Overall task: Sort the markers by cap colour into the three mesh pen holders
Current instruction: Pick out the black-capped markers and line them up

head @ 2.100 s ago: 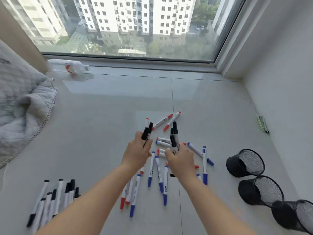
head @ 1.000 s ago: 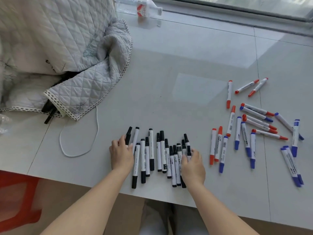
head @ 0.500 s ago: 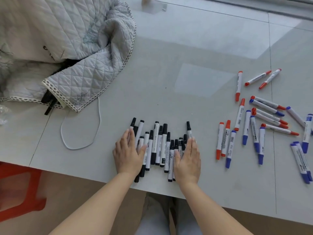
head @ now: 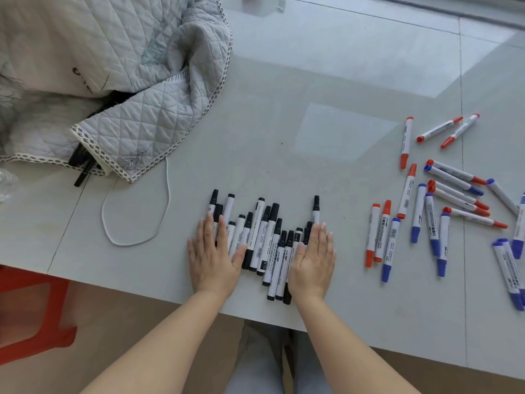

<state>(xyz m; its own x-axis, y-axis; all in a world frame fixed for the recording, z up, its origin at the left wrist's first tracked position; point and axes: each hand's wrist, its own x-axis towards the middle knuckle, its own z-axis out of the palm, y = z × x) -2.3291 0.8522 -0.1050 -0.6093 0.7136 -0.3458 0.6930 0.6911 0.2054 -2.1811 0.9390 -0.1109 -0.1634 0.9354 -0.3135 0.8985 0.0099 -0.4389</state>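
- Left hand (head: 213, 255) lies flat, fingers straight, on the left edge of the black-capped markers (head: 262, 243); it grasps nothing
- Right hand (head: 312, 258) lies flat likewise on the right edge of the same row, fingers straight, nothing grasped
- Change: a second ago both hands sat with fingers loosely curled on a wider spread of black markers; now the palms are pressed inward and the row is tighter, lower centre of the frame, close to the table (head: 312, 81) edge
- Two seconds ago each hand held black markers above the mixed pile; those now lie with the row
- Red-capped markers (head: 405, 142) and blue-capped markers (head: 417, 213) are mixed together at the right of the frame, well apart from the black row
- Mesh pen holders are out of view now
- Judgement: the black group looks gathered for one lift to a holder; red and blue are not yet separated
- Quilted cloth (head: 127, 81) upper left, white cord (head: 136, 211) just below it, red stool (head: 28, 314) lower left
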